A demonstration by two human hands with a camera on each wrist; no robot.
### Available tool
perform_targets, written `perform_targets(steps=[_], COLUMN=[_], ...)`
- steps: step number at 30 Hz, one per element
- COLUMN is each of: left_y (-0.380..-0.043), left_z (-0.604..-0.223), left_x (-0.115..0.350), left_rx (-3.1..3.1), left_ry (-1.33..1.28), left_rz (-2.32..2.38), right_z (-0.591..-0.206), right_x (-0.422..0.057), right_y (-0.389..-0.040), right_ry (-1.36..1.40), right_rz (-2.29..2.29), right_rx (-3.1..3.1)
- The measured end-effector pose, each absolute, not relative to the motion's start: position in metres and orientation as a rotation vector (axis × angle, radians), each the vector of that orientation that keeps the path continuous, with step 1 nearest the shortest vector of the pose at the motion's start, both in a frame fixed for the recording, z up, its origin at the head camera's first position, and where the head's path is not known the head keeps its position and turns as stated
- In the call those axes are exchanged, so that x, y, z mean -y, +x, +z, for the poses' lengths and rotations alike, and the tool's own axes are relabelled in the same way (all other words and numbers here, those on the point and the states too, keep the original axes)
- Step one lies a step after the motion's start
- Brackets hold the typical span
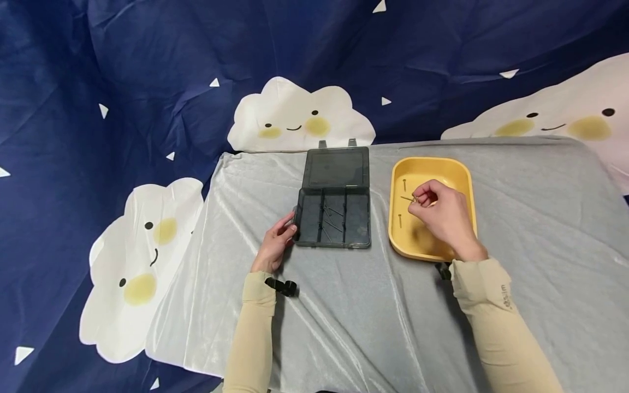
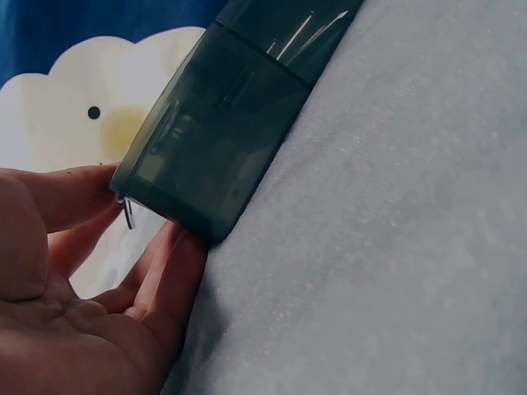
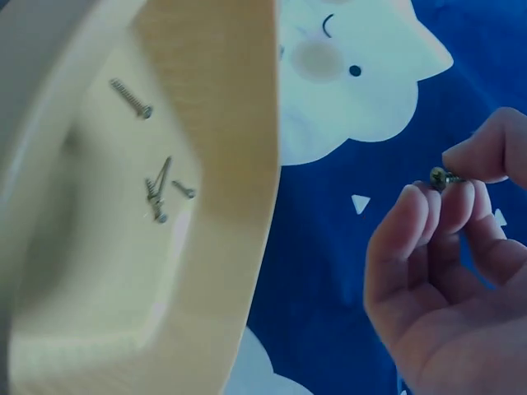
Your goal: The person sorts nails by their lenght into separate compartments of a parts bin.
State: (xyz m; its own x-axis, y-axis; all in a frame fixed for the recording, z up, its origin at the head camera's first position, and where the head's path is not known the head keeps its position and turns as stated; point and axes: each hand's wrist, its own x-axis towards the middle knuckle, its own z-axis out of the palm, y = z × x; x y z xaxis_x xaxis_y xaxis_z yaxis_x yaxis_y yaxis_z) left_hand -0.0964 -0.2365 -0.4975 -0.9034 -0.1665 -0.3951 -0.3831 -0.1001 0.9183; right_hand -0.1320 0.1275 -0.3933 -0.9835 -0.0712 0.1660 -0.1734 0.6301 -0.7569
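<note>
A dark translucent compartment box (image 1: 357, 224) lies on the cloth with its lid (image 1: 336, 168) folded back. Several screws (image 1: 334, 225) lie in its middle section. My left hand (image 1: 276, 243) grips the box's left edge, thumb at the upper rim and fingers against the side in the left wrist view. Over the yellow tray (image 1: 397, 240), my right hand (image 1: 444, 213) pinches a screw (image 3: 439, 178) between thumb and fingertips. More screws (image 3: 132, 99) rest on the tray's floor, some crossing each other (image 3: 156, 202).
Grey velvety cloth (image 1: 344, 305) covers the table, with soft folds. Behind and to the left hangs a dark blue fabric (image 1: 162, 71) printed with white clouds (image 1: 300, 117). The yellow tray's raised walls stand to the right of the box, with a strip of cloth between them.
</note>
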Motion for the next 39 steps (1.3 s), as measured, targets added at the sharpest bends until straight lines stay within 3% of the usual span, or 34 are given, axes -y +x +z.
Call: perform_targets(steps=[16,39], left_y=[-0.097,-0.094], left_z=[-0.499,-0.498], left_x=[0.236,0.239], left_rx=[-1.981,-1.966], left_ry=[-0.621,-0.592], left_rz=[2.108,2.131], right_z=[-0.382,-0.412], right_x=[-0.111,-0.078], right_y=[-0.119,-0.119], right_ry=[0.23,0.515], right_rz=[1.526,1.479], right_rx=[2.526,2.701])
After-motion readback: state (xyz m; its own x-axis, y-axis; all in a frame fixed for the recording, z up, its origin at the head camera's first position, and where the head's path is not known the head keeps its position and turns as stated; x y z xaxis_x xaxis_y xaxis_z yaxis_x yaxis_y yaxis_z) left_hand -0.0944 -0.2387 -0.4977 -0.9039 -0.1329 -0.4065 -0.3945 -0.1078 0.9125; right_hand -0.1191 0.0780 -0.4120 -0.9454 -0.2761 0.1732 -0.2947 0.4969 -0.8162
